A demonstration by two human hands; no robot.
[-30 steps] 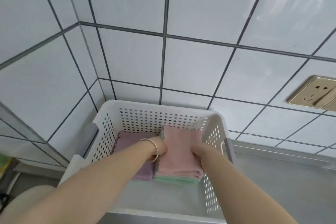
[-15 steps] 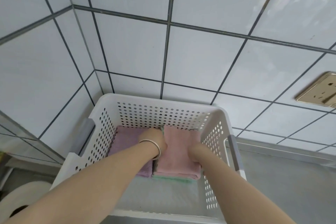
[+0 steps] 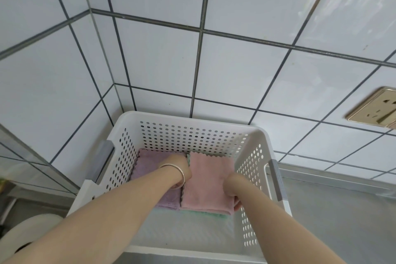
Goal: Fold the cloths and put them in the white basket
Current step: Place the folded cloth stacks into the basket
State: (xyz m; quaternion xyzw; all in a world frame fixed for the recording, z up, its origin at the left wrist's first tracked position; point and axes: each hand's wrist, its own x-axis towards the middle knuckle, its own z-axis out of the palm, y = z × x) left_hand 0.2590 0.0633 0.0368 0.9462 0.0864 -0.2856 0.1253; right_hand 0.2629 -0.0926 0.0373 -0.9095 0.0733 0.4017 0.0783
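The white perforated basket (image 3: 192,120) stands in the tiled corner. Inside it a folded pink cloth (image 3: 209,180) lies on top of a green cloth (image 3: 205,214), whose edge peeks out below. A folded purple cloth (image 3: 150,167) lies beside them on the left. Both my hands reach down into the basket. My left hand (image 3: 182,167), with a silver bangle on the wrist, sits at the pink cloth's left edge, fingers curled down along it. My right hand (image 3: 232,188) grips the stack's right edge, fingertips showing under its near corner.
Grey-grouted white tiled walls close in behind and to the left of the basket. A brass wall socket (image 3: 377,109) is at the right. A steel counter (image 3: 332,221) extends to the right. A white round object (image 3: 27,233) sits low at the left.
The pink and green stack has sunk lower into the basket with both hands following it down. The view has tilted slightly upward.
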